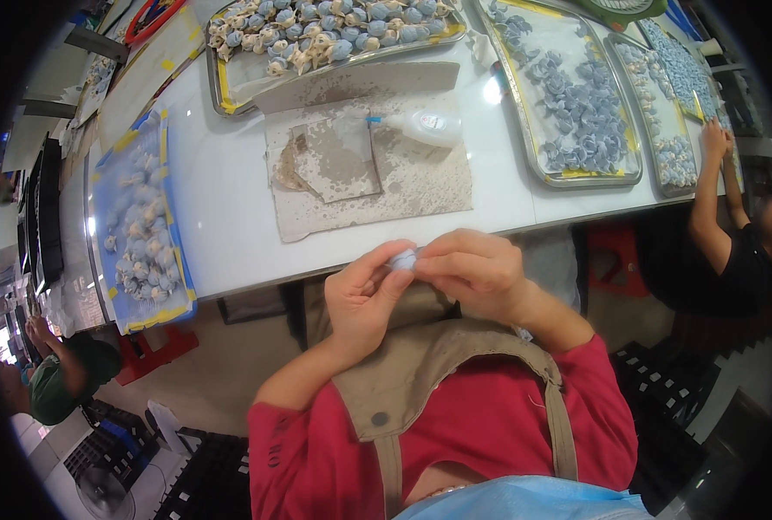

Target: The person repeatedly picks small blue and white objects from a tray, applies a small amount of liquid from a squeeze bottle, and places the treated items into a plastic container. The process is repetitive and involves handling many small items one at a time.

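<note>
A small light-blue, rounded bud-like piece [401, 260] is held just off the table's front edge. My left hand [364, 290] pinches it between thumb and forefinger, the other fingers curled. From the other side, the fingertips of my right hand [481, 264] press together against the bud's right edge; any small part between them is too hidden to make out. Beyond my hands lies a stained cardboard sheet [438, 195] with a smaller cardboard piece [334, 165] on it. A translucent white squeeze bottle [433, 128] with a blue tip rests on its side there.
A metal tray [214, 82] of blue-and-cream buds stands at the back. Another tray [581, 181] holds loose blue-grey petals at right. Buds fill a blue tray [178, 247] at left. A co-worker's hands [715, 139] reach over a far-right tray; another person [65, 368] sits at far left.
</note>
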Available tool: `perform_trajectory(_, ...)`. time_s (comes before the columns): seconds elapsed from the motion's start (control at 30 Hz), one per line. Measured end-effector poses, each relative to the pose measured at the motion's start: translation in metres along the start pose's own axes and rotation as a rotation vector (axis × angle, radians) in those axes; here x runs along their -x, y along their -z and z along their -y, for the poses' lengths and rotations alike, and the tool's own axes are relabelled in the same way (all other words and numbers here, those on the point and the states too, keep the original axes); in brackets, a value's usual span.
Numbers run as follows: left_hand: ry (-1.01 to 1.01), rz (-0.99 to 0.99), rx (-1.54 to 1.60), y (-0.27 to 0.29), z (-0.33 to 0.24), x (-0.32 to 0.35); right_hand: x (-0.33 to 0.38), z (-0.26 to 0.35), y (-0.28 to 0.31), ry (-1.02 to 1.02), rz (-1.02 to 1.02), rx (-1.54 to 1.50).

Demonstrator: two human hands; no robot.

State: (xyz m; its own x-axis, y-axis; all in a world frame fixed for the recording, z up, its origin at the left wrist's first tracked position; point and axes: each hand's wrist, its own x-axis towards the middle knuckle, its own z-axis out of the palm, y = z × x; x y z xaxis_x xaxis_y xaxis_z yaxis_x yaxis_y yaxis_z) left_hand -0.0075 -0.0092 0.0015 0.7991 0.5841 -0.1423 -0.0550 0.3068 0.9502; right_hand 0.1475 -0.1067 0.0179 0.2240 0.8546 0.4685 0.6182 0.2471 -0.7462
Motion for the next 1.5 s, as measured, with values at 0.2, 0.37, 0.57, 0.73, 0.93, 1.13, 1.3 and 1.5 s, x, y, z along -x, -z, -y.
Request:
perform_trajectory(0.2, -0.094, 0.030, -0.264, 0.002, -0.004, 0.002, 0.006, 0.006, -0.001, -0.048, -0.025, 0.022)
perform_trajectory(0.37, -0.084, 0.011, -0.183, -0.005, -0.010, 0.002, 0.009, 0.016, -0.002, -0.129, -0.075, -0.001)
perform_trajectory(0.57, -0.123, 0.006, -0.270, -0.001, -0.008, 0.002, 0.005, 0.002, 0.001, 0.061, -0.025, 0.018)
perform_trajectory(0.73, -0.164, 0.037, -0.175, 0.001, -0.008, 0.001, 0.002, -0.010, 0.006, 0.003, 0.035, -0.153)
perform_trajectory(0.93, -0.115, 0.141, -0.136, 0.003, -0.014, -0.001, -0.001, -0.001, 0.001, -0.537, 0.215, -0.970)
perform_trajectory(1.13, -0.155, 0.182, -0.280, 0.007, -0.020, 0.000, 0.000, -0.004, -0.003, -0.474, 0.276, -0.916)
perform_trajectory(1.3, -0.245, 0.203, -0.308, 0.004, -0.019, 0.000, 0.000, 0.003, -0.001, -0.528, 0.232, -0.972)
perform_trajectory(1.5, -0.259, 0.236, -0.319, 0.005, -0.020, -0.001, 0.001, 0.005, -0.001, -0.516, 0.236, -0.961)
